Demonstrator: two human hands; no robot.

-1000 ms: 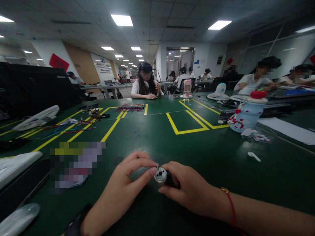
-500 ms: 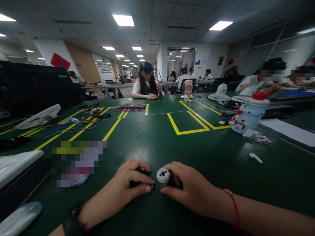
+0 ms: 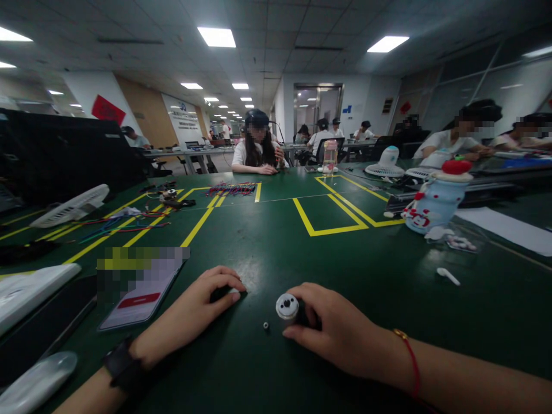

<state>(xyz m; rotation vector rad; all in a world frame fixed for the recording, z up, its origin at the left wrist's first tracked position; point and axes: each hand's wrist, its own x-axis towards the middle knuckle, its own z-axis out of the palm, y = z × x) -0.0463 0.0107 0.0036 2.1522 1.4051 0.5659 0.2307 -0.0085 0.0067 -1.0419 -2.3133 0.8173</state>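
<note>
Head view: right hand (image 3: 340, 333) curls round a small metal motor (image 3: 287, 306) on the green table (image 3: 345, 259), silver end cap facing the camera. Left hand (image 3: 196, 313) rests half-closed over something dark, unclear what. A tiny ring (image 3: 266, 326) lies just beside the motor. Rigid, smooth casing, likely slippery: best gripped round its sides.

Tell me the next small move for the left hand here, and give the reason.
Probably bring the left hand back toward the tiny ring-shaped part and pinch it up. That part lies loose on the green table, just left of the small silver motor that the right hand holds. The left hand rests flat to the left, apart from both; what its fingertips cover cannot be told.
</note>
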